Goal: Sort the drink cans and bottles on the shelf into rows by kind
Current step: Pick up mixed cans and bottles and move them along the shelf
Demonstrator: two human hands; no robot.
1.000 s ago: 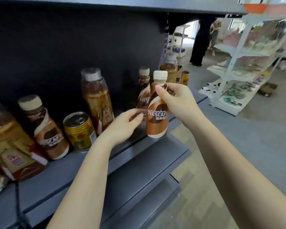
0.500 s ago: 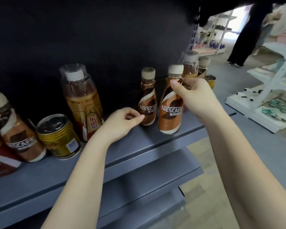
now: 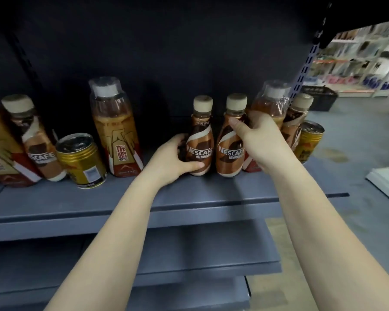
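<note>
Two brown Nescafe bottles stand side by side on the grey shelf (image 3: 211, 194). My left hand (image 3: 173, 158) grips the left bottle (image 3: 201, 140) low on its body. My right hand (image 3: 259, 140) holds the right bottle (image 3: 228, 144), thumb on its front. Behind my right hand stand a tall amber bottle (image 3: 271, 102), another Nescafe bottle (image 3: 295, 122) and a gold can (image 3: 309, 142). To the left are a tall amber bottle (image 3: 116, 129), a gold can (image 3: 81, 160) and a tilted Nescafe bottle (image 3: 35, 140).
More amber bottles (image 3: 0, 149) crowd the shelf's far left edge. The shelf's dark back panel (image 3: 166, 52) rises close behind the drinks. Lower shelves (image 3: 189, 250) jut out below. At right, the aisle floor (image 3: 357, 153) and a white rack's foot (image 3: 386, 178) lie open.
My right hand has set its Nescafe bottle down on the shelf beside the other one. My left hand has moved right and closed round the left Nescafe bottle. The camera has turned left.
</note>
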